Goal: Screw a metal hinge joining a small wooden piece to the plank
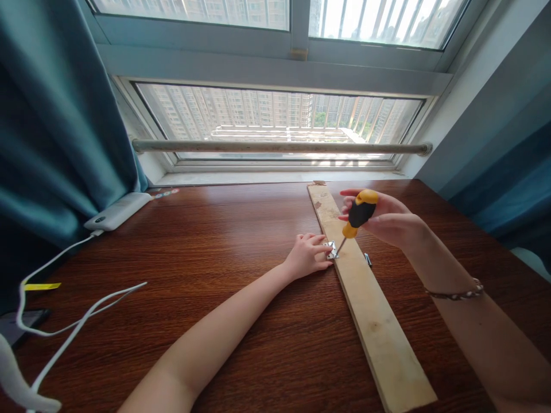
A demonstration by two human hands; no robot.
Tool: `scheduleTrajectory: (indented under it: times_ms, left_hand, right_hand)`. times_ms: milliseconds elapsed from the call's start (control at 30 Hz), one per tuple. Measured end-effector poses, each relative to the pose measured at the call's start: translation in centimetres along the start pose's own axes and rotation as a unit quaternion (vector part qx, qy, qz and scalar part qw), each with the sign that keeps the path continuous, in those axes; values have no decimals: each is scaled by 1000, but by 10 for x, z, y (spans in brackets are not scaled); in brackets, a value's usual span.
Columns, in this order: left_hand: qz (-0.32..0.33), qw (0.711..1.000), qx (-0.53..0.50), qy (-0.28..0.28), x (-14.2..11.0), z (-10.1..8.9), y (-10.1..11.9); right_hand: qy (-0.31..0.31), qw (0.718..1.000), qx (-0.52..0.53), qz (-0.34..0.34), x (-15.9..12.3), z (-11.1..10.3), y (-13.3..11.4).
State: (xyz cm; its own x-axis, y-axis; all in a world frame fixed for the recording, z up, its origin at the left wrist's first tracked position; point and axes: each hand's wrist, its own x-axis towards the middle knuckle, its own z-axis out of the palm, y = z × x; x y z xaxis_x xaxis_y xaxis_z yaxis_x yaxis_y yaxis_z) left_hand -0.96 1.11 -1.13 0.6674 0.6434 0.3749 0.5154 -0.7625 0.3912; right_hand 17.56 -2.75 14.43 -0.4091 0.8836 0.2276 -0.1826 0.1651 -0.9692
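Observation:
A long pale wooden board lies on the brown table, running away toward the window. At its left edge sits a small silver metal hinge. My left hand rests beside the board, its fingertips holding the hinge against the edge. My right hand grips a screwdriver with a yellow and black handle, between thumb and fingers. The screwdriver is tilted, its shaft pointing down to the hinge. Whether the tip sits in a screw is too small to tell.
A second small metal piece lies just right of the board. At the left are a white power strip or box, a white cable, a yellow strip and a dark phone-like object. A horizontal rail crosses the window.

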Motion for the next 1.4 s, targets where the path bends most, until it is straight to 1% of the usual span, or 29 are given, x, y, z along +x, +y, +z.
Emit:
scheduleTrajectory:
  times_ms: [67, 133, 167, 233, 300, 333, 367, 400, 533, 600, 700, 833, 867, 933, 1133, 1400]
  left_hand:
    - [1, 1000, 0, 1, 0, 0, 0]
    - [1, 1000, 0, 3, 0, 0, -1]
    - [2, 1000, 0, 3, 0, 0, -1]
    - [3, 1000, -1, 1, 0, 0, -1]
    - [4, 1000, 0, 2, 0, 1, -1]
    - [4, 1000, 0, 4, 0, 1, -1]
    - [4, 1000, 1, 5, 0, 1, -1]
    - [3, 1000, 1, 6, 0, 1, -1]
    - [1, 1000, 3, 3, 0, 1, 0]
    - [1, 1000, 4, 2, 0, 1, 0]
    - [2, 1000, 4, 4, 0, 0, -1]
    - [8, 1000, 13, 10, 0, 0, 0]
    - [11, 1000, 19, 11, 0, 0, 0]
    - [17, 999, 31, 16, 0, 0, 1]
    - [36, 998, 44, 32, 0, 2, 2]
    - [45, 997, 52, 33, -1, 4, 0]
  right_hand:
    - [-2, 999, -36, 6, 0, -1, 0]
    - [17, 997, -76, -4, 2, 0, 2]
    - [41, 994, -97, -19, 4, 1, 4]
    - [121, 978, -156, -69, 9, 3, 10]
    - [214, 942, -227, -121, 13, 6, 17]
    - [247, 925, -255, -137, 14, 8, 21]
    - [266, 914, -272, -143, 15, 9, 24]
    - [274, 910, -276, -142, 16, 11, 26]
    - [282, 927, -218, -115, 17, 17, 28]
    - [273, 939, -191, -88, 16, 19, 26]
    - [229, 960, -154, -53, 13, 22, 19]
    - [161, 979, -117, -36, 6, 25, 11]
    - [151, 981, -118, -31, 4, 26, 10]
    - [149, 981, -122, -28, 3, 25, 11]
    - [188, 975, -108, -54, 8, 21, 16]
    - [201, 973, -96, -66, 10, 21, 20]
